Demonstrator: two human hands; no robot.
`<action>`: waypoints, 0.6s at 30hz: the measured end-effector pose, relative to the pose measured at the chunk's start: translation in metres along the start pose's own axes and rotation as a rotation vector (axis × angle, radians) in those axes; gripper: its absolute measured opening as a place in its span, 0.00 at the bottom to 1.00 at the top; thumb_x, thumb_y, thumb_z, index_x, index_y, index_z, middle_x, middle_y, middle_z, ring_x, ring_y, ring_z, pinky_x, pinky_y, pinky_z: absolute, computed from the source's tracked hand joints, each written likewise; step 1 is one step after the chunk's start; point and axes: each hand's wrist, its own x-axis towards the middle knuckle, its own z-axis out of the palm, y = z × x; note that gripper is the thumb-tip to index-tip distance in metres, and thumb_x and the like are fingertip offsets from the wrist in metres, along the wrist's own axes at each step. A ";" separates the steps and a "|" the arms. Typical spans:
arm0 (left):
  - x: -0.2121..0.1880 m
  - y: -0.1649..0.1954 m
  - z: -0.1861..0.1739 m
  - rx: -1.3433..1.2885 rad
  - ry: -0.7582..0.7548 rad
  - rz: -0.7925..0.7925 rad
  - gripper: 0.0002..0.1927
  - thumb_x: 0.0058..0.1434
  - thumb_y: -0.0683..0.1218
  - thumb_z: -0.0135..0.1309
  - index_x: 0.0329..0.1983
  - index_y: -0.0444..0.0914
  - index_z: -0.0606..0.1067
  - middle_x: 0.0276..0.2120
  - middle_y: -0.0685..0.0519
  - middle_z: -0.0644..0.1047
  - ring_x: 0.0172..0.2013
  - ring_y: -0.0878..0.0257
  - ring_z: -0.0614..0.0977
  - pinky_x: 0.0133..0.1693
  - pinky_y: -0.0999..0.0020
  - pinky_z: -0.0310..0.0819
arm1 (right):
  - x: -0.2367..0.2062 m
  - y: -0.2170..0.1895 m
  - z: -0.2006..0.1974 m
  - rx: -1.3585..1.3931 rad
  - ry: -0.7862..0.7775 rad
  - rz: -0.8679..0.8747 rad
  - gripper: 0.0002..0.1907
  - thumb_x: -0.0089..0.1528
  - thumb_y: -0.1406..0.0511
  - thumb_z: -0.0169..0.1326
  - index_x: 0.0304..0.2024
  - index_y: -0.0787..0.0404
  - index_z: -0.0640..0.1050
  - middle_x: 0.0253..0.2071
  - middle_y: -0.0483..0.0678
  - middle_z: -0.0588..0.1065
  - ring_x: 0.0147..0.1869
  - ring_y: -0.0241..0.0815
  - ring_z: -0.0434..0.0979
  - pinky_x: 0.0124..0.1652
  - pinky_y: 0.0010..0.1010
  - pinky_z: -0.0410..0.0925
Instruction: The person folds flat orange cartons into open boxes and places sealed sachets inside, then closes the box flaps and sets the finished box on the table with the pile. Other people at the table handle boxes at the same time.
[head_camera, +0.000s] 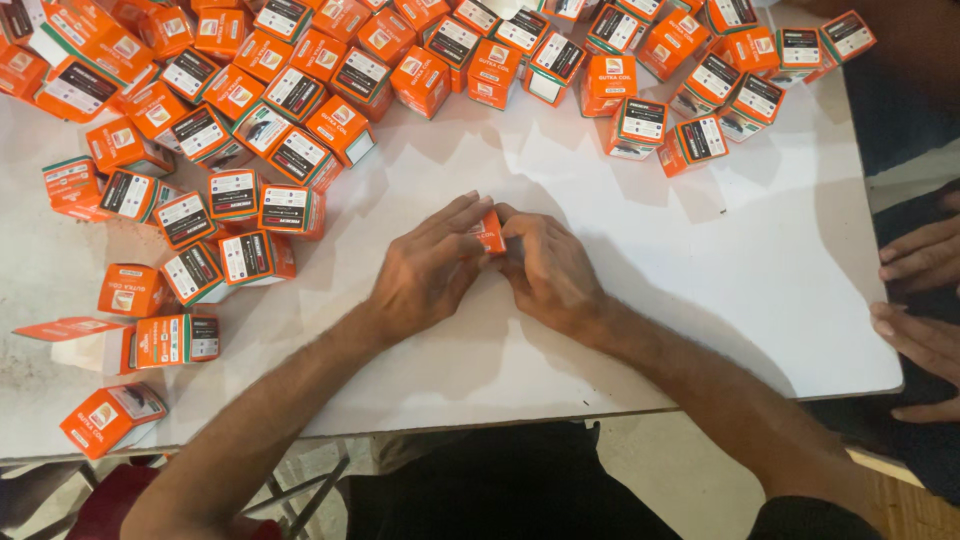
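Head view: left hand (425, 268) and right hand (548, 268) close together on one small orange box (491, 232) at table (700, 250) centre. Best pinch evenly, clear of the box heap (300, 90) from nine to one o'clock.

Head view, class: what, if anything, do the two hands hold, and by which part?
A small orange box, pinched between the left hand and right hand, fingertips on its opposite sides; most of it is hidden.

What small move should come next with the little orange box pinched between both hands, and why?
Probably finish pressing the small orange cardboard box into shape, then slide it toward the pile of orange boxes. Left hand and right hand both cover it on the white table, and only a sliver shows, so whether it is closed is hidden.
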 end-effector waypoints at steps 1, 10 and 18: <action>0.000 0.001 -0.001 0.034 -0.023 0.016 0.13 0.61 0.38 0.63 0.44 0.35 0.71 0.65 0.39 0.73 0.67 0.39 0.73 0.63 0.53 0.74 | 0.000 0.000 -0.001 -0.002 0.005 -0.007 0.27 0.55 0.75 0.65 0.53 0.66 0.65 0.57 0.60 0.75 0.57 0.63 0.77 0.54 0.47 0.71; -0.007 0.011 -0.015 0.106 -0.032 0.028 0.21 0.60 0.43 0.63 0.56 0.35 0.75 0.71 0.33 0.58 0.71 0.33 0.59 0.68 0.39 0.57 | 0.024 0.009 -0.005 -0.173 -0.156 -0.086 0.39 0.54 0.61 0.68 0.64 0.67 0.67 0.57 0.60 0.69 0.62 0.62 0.69 0.61 0.54 0.63; -0.021 0.005 -0.013 0.056 0.179 -0.252 0.24 0.66 0.41 0.59 0.63 0.34 0.66 0.68 0.36 0.63 0.65 0.38 0.68 0.57 0.52 0.70 | 0.108 0.103 -0.055 -0.589 -0.037 -0.229 0.30 0.60 0.50 0.68 0.57 0.59 0.76 0.68 0.58 0.65 0.74 0.61 0.61 0.65 0.64 0.54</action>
